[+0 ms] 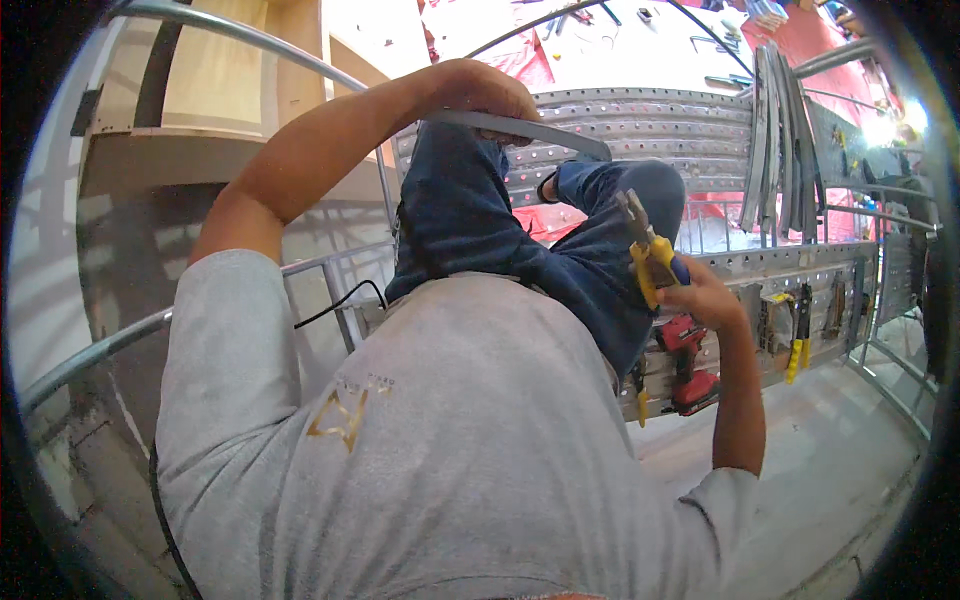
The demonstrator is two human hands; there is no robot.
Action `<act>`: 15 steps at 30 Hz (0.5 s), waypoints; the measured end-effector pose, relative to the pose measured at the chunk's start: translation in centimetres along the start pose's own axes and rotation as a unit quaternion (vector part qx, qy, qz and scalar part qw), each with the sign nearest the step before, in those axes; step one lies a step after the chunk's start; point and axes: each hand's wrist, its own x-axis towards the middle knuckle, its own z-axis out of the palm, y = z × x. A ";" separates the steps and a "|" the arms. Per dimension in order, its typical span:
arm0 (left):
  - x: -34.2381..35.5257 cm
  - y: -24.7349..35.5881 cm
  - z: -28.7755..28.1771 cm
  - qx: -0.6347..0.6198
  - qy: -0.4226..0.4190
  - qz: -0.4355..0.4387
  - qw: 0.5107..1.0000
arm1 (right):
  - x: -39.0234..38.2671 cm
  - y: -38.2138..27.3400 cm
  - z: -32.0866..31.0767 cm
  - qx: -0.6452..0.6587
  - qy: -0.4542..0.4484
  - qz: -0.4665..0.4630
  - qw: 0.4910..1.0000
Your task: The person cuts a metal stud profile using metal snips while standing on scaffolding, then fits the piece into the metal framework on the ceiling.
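Observation:
My left hand [500, 98] is closed over a flat grey metal strip [560, 134] above my left knee. The strip's far end reaches rightward past the hand, toward my other knee. My fingers on it are partly hidden behind the back of the hand. To the right, my right hand [704, 296] is wrapped round a pair of pliers [652, 258] with yellow and blue handles. Their metal jaws point up and leftward, in front of my right knee and apart from the strip.
Several grey metal strips [775, 150] hang over a rail at the right. A red cordless drill [688, 368] and a yellow-handled tool [801, 335] lie on the perforated metal platform [840, 285]. Scaffold rails [250, 38] surround me; a wooden cabinet [215, 70] stands at the left.

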 end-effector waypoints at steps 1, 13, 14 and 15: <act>-0.3 0.5 0.1 -0.010 -0.006 -0.007 1.000 | -0.3 -0.4 0.6 -0.099 0.072 0.001 0.992; -0.5 3.9 1.8 -0.231 -0.081 -0.032 0.969 | -1.6 -5.5 0.9 -0.419 0.202 -0.100 0.880; -0.8 4.9 1.9 -0.267 -0.088 -0.069 0.957 | -1.5 -5.7 0.6 -0.420 0.199 -0.087 0.881; -1.1 5.1 2.0 -0.305 -0.093 -0.107 0.942 | -1.3 -6.1 0.7 -0.424 0.195 -0.075 0.881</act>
